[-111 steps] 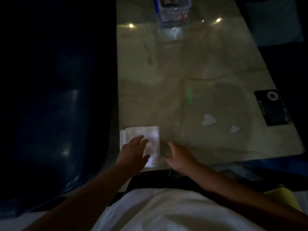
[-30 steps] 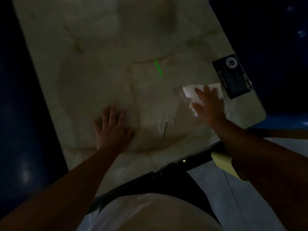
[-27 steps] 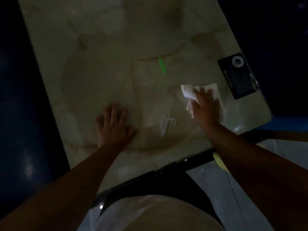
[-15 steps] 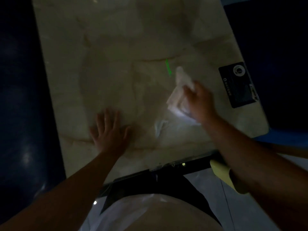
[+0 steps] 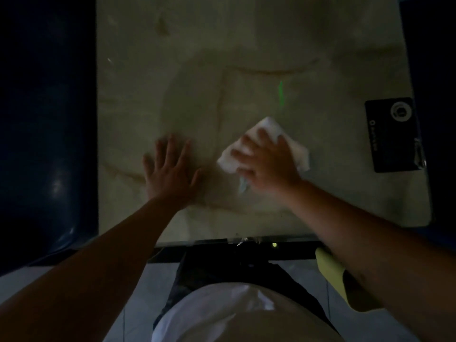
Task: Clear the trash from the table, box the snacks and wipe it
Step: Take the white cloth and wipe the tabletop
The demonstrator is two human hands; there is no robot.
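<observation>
- Pressing down on a white cloth (image 5: 265, 146), the right hand (image 5: 267, 166) has its fingers spread flat over the middle of it; this is a palm-down hold and not a pinch, with the cloth trapped between hand and surface (image 5: 138, 99).
- The left hand (image 5: 170, 172) lies flat and empty on the surface just beside the right, fingers splayed, grasping nothing; it appears to serve as a brace.
- The cloth sits toward the near-right part of the surface, with crumpled corners showing beyond the fingertips and past the outer edge of the hand.
- A small pale scrap (image 5: 243, 185) shows at the heel of the right hand, touching or just beside it. Whether it is loose trash or part of the cloth cannot be told in this light.
- A black card (image 5: 392, 137) lies flat near the right edge of the surface, well apart from the cloth.
- A thin green streak (image 5: 281, 95) shows beyond the cloth; it may be a light mark and not an object.
- Handling judgement: the cloth looks thin, soft and light, with no stiffness of its own. It will likely bunch or slide out if pushed from one corner; broad pressure through the centre suits it best.
- Stage judgement: wiping is under way; no snacks or box are in view, and lighting is poor, so residue cannot be assessed.
- Risk judgement: the polished surface looks slippery, so the bracing hand could skid.
</observation>
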